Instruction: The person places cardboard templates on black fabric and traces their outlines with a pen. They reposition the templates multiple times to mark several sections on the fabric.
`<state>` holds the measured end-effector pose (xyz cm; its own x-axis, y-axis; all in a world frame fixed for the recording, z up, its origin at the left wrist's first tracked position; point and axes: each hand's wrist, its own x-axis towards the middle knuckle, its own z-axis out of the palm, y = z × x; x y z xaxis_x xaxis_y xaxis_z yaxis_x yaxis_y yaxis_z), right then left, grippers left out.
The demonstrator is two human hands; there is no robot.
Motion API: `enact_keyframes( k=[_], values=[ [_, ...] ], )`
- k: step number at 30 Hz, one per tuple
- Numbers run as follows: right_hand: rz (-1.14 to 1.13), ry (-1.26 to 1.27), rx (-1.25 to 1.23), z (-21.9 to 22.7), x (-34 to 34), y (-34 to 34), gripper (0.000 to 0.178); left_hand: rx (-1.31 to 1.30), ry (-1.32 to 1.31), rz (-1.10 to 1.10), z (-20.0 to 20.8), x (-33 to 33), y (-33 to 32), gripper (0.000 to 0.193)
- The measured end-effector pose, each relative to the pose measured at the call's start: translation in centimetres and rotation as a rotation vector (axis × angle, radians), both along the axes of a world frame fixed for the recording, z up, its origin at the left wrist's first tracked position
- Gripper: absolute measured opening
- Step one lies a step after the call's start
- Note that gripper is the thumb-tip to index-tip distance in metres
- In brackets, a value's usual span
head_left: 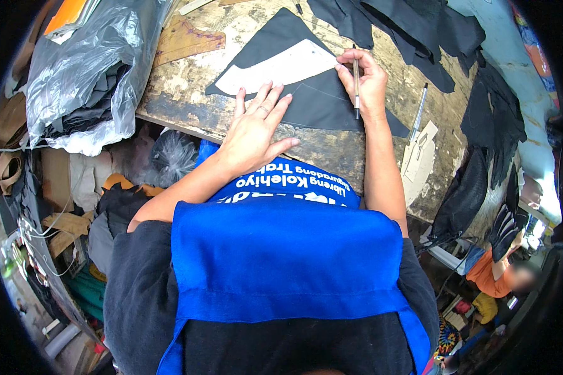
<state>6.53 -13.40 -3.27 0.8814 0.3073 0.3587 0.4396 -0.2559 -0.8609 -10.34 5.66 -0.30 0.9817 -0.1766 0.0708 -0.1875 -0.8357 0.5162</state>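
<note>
A curved white pattern piece (272, 70) lies on a dark sheet of leather-like material (316, 103) on the worn worktable (187, 94). My left hand (256, 128) is open, its spread fingers resting on the dark sheet and reaching the pattern's lower edge. A slim pen (356, 87) is held in my right hand (368, 81), its tip pointing toward me. The thumb and forefinger of that hand are at the right end of the pattern. A faint line shows on the dark sheet below the pattern.
A brown template (187, 40) lies at the back left, near a clear plastic bag (91, 75) of dark pieces. Dark scraps (406, 31) cover the back right. A silver pen (419, 109) and cream pattern pieces (419, 156) lie right of my forearm. Another person (491, 275) is at far right.
</note>
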Motion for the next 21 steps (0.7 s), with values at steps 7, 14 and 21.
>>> enact_keyframes(
  k=[7, 14, 21],
  values=[
    [0.005, -0.032, -0.022, 0.36, -0.12, -0.07, 0.02, -0.178, -0.069, 0.095, -0.29, -0.14, 0.3, 0.096],
    [0.003, 0.028, 0.026, 0.34, -0.02, -0.02, 0.02, -0.507, -0.162, 0.221, -0.27, -0.29, 0.63, 0.103],
    [0.001, 0.039, 0.026, 0.25, -0.06, 0.01, 0.021, -0.466, -0.149, 0.199, -0.21, -0.24, 0.52, 0.104]
  ],
)
